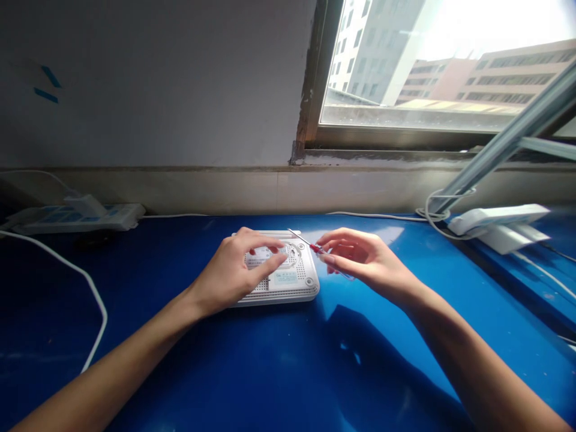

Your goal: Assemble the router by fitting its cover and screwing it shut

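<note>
A white plastic router-like device (290, 287) lies on the blue table, its vented side with printed labels and round corner feet facing up. My left hand (240, 264) is over the left part of the device, thumb and fingers apart in a curve; I cannot tell how firmly it touches. To the right of the device, my right hand (355, 255) is closed on a small screwdriver (315, 247) with a thin metal shaft and a red and clear handle. The shaft points up and left, its tip above the far right part of the device.
White power strips stand at the back left (121, 217) and back right (504, 219). A white cable (96, 294) curves across the left side. A slanted metal bar (495, 147) rises at the right, before a window (418, 78). A wall bounds the blue table (270, 372) behind.
</note>
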Action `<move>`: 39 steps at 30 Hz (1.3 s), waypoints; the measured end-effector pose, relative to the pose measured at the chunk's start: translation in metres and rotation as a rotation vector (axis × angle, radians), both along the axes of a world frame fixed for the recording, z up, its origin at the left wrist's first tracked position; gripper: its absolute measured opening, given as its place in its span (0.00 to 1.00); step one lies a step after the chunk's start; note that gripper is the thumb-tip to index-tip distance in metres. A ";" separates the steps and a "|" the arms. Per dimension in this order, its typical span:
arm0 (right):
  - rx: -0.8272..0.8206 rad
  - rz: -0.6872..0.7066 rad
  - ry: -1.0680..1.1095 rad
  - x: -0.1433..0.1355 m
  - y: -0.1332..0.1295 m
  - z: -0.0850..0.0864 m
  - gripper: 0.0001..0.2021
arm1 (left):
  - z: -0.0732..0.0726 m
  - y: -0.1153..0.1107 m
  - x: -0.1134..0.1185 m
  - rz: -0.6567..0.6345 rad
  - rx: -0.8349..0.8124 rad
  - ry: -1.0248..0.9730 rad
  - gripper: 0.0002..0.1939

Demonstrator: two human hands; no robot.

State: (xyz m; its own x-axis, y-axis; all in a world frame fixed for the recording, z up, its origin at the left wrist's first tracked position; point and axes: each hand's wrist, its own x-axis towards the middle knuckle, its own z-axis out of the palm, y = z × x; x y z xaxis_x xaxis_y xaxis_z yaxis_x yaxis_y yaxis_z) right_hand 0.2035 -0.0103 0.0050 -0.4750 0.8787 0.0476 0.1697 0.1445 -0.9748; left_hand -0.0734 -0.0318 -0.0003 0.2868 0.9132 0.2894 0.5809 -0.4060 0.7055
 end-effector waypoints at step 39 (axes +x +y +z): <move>0.120 -0.306 0.025 0.003 0.006 -0.002 0.19 | -0.002 0.030 0.013 -0.091 -0.103 -0.262 0.12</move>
